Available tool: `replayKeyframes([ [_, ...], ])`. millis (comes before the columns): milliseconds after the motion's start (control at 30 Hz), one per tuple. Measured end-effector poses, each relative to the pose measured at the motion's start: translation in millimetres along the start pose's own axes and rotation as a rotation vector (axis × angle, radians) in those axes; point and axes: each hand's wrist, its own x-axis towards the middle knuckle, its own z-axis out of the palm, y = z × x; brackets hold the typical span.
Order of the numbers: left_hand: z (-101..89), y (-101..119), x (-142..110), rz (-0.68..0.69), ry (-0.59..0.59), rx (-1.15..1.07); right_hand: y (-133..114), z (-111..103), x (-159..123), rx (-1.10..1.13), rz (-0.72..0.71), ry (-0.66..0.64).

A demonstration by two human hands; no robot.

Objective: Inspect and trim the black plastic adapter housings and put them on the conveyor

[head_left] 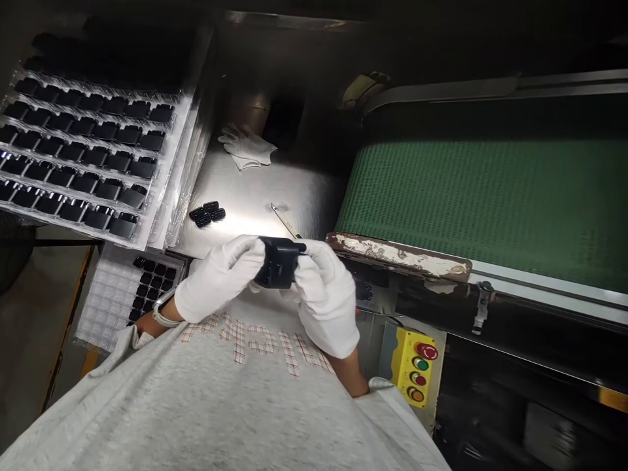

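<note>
Close to my chest, a black plastic housing (277,263) is held between both hands. My left hand (223,275), in a white glove, grips its left side with thumb and fingers. My right hand (326,294), gloved too, is closed on the right side, with a small dark piece at its fingertips by the upper corner. I cannot tell whether that piece is part of the housing. Just beyond lies a pale-handled craft knife (286,220) on the metal table (240,196). Several small black parts (207,213) lie together to its left.
Stacked clear trays of black parts (93,131) stand at left. Below them is another tray (110,294), partly filled with small black pieces. White gloves (246,146) lie farther back. A green conveyor belt (481,203) runs along the right, above a yellow button box (416,369).
</note>
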Motion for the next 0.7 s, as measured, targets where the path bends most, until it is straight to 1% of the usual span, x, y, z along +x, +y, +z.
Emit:
replayKeyframes([
  [100, -0.8, -0.5, -0.5, -0.001, -0.010, 0.015, -3.1, 3.2, -1.4, 0.092, 0.053, 0.031],
  [233, 1.4, 3.6, 1.4, -0.028, -0.019, 0.000, -5.1, 5.1, -0.4, 0.066, 0.039, 0.058],
  [367, 4.9, 8.5, 2.7, -0.102, -0.005, -0.003, -5.0, 6.1, -0.3, 0.008, -0.013, 0.088],
  [467, 6.3, 9.1, 4.1, -0.141, 0.035, 0.101, -5.3, 7.9, -2.2, -0.056, -0.042, 0.134],
  [567, 7.5, 8.8, 6.0, -0.186, 0.074, 0.269, -5.2, 10.9, -3.6, -0.094, -0.083, 0.159],
  [633, 8.7, 8.8, 6.6, -0.178, 0.081, 0.357, -4.4, 12.4, -3.6, -0.113, -0.123, 0.181],
  [700, 9.8, 8.4, 6.0, -0.161, 0.065, 0.397, -3.4, 12.5, -2.7, -0.120, -0.142, 0.194],
])
